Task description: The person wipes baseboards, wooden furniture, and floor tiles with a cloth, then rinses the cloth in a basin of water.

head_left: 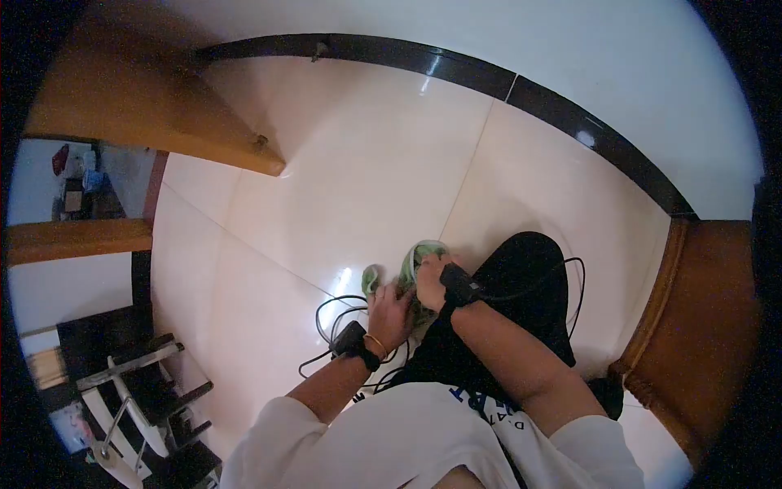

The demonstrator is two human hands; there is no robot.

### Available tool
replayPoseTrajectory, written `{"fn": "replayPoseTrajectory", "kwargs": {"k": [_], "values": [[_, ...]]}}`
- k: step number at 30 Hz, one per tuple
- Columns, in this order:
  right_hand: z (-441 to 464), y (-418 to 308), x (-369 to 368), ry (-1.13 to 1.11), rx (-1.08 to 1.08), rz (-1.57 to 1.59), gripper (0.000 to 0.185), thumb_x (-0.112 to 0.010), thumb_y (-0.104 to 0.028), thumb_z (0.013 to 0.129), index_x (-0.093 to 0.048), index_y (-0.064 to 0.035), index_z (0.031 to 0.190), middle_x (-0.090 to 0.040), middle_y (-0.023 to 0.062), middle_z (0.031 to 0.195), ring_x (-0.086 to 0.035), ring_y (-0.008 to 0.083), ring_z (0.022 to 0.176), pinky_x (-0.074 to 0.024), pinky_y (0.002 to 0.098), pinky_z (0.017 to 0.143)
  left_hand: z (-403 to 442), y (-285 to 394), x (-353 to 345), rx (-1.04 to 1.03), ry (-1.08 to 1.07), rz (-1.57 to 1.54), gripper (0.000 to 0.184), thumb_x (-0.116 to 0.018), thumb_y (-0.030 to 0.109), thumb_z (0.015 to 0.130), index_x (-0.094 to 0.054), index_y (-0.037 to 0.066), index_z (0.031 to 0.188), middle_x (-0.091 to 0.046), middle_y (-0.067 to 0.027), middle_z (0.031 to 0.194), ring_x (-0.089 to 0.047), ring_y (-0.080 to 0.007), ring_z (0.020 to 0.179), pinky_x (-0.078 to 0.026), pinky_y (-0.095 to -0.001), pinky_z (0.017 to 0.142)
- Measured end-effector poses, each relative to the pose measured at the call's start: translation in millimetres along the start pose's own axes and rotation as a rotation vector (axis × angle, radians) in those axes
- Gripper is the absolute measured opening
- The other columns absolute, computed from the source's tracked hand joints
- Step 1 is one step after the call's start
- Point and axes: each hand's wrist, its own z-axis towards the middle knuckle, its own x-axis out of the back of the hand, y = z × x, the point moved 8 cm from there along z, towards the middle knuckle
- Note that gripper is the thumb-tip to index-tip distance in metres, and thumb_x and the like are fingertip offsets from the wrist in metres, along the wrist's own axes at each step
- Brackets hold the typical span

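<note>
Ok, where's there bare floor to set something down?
Bare floor lies ahead, between the wooden panel and dark skirting, and left of the black cables. It's crowded where the left hand, right hand, green cloth, cables and dark-clad knee cluster.

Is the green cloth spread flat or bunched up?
Bunched up. The cloth rises in curled folds by the left hand and right hand, not flat on the floor.

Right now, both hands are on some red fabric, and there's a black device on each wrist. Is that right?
Not red: the head view shows that the fabric is green. The left hand and right hand are on it, with a black device on each wrist.
</note>
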Motion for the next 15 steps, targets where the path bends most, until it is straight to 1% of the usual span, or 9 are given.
{"fn": "replayPoseTrajectory", "kwargs": {"k": [1, 4, 5, 7, 10, 11, 13, 14, 15], "values": [[-1.5, 0.9, 2.9, -0.021, -0.022, 0.041, 0.042, -0.054, -0.023, 0.091, -0.064, 0.0010, 0.124, -0.064, 0.0200, 0.124, -0.064, 0.0347, 0.116, -0.0463, 0.0477, 0.101, 3.7, 2.6, 6.1, 0.010, 0.010, 0.021, 0.046, -0.060, 0.016, 0.090, -0.061, 0.009, 0.135, -0.058, -0.0187, 0.114, -0.056, -0.0377, 0.110, -0.044, -0.0482, 0.091], [-23.9, -2.5, 33.8, -0.012, -0.066, -0.013, 0.045, -0.052, -0.023, 0.092, -0.061, 0.0028, 0.127, -0.062, 0.0203, 0.129, -0.062, 0.0349, 0.116, -0.0457, 0.0501, 0.100, 17.5, 16.2, 17.5, -0.066, 0.171, -0.208, 0.050, -0.063, 0.018, 0.089, -0.059, 0.001, 0.136, -0.056, -0.0237, 0.132, -0.052, -0.0408, 0.125, -0.042, -0.0500, 0.104], [-28.6, -1.9, 37.2, 0.012, -0.095, -0.016, 0.045, -0.052, -0.023, 0.092, -0.061, 0.0032, 0.127, -0.061, 0.0202, 0.130, -0.061, 0.0350, 0.117, -0.0456, 0.0509, 0.100, 18.2, 17.8, 8.0, -0.046, 0.125, -0.298, 0.052, -0.064, 0.020, 0.090, -0.056, 0.002, 0.139, -0.055, -0.0240, 0.136, -0.050, -0.0428, 0.127, -0.041, -0.0508, 0.107], [-15.9, 15.3, 22.1, 0.143, -0.189, 0.017, 0.046, -0.052, -0.023, 0.092, -0.062, 0.0035, 0.128, -0.060, 0.0196, 0.132, -0.059, 0.0356, 0.118, -0.0454, 0.0526, 0.099, 31.5, 18.7, -17.3, -0.014, 0.041, -0.473, 0.058, -0.065, 0.023, 0.092, -0.051, 0.004, 0.145, -0.052, -0.0247, 0.144, -0.046, -0.0466, 0.133, -0.038, -0.0524, 0.113], [14.3, 25.5, 14.2, 0.210, -0.061, -0.132, 0.048, -0.052, -0.024, 0.091, -0.061, 0.0034, 0.130, -0.060, 0.0181, 0.133, -0.055, 0.0364, 0.120, -0.0454, 0.0536, 0.098, 69.5, 23.7, -30.3, -0.097, 0.087, -0.354, 0.061, -0.063, 0.022, 0.095, -0.045, 0.002, 0.149, -0.048, -0.0246, 0.149, -0.041, -0.0470, 0.140, -0.034, -0.0485, 0.119], [24.5, 35.4, 11.6, 0.207, -0.070, -0.142, 0.048, -0.052, -0.024, 0.092, -0.062, 0.0027, 0.131, -0.060, 0.0179, 0.133, -0.054, 0.0360, 0.121, -0.0456, 0.0531, 0.098, 81.7, 27.3, -33.5, -0.135, 0.112, -0.334, 0.059, -0.063, 0.022, 0.093, -0.048, 0.000, 0.146, -0.048, -0.0235, 0.150, -0.041, -0.0457, 0.140, -0.033, -0.0495, 0.120], [36.2, 44.1, 58.7, 0.192, -0.085, -0.168, 0.048, -0.051, -0.024, 0.092, -0.062, 0.0014, 0.132, -0.059, 0.0177, 0.134, -0.053, 0.0350, 0.122, -0.0460, 0.0520, 0.098, 124.9, 44.3, -6.2, -0.200, 0.163, -0.304, 0.058, -0.063, 0.021, 0.090, -0.054, -0.005, 0.140, -0.047, -0.0213, 0.151, -0.041, -0.0429, 0.140, -0.030, -0.0516, 0.121], [28.7, 39.6, 98.6, 0.086, -0.072, -0.284, 0.050, -0.049, -0.024, 0.095, -0.058, -0.0018, 0.139, -0.057, 0.0174, 0.136, -0.055, 0.0342, 0.121, -0.0462, 0.0530, 0.097, 142.8, 43.2, -4.2, -0.158, 0.191, -0.369, 0.058, -0.063, 0.023, 0.089, -0.054, -0.005, 0.140, -0.046, -0.0212, 0.152, -0.041, -0.0426, 0.141, -0.029, -0.0520, 0.121], [39.0, 54.1, 112.6, 0.139, -0.138, -0.231, 0.051, -0.049, -0.025, 0.096, -0.056, -0.0033, 0.141, -0.057, 0.0172, 0.137, -0.056, 0.0344, 0.121, -0.0463, 0.0532, 0.098, 160.5, 42.0, -2.4, -0.116, 0.222, -0.433, 0.059, -0.063, 0.024, 0.089, -0.054, -0.004, 0.140, -0.046, -0.0211, 0.152, -0.040, -0.0422, 0.141, -0.029, -0.0524, 0.121]]}}
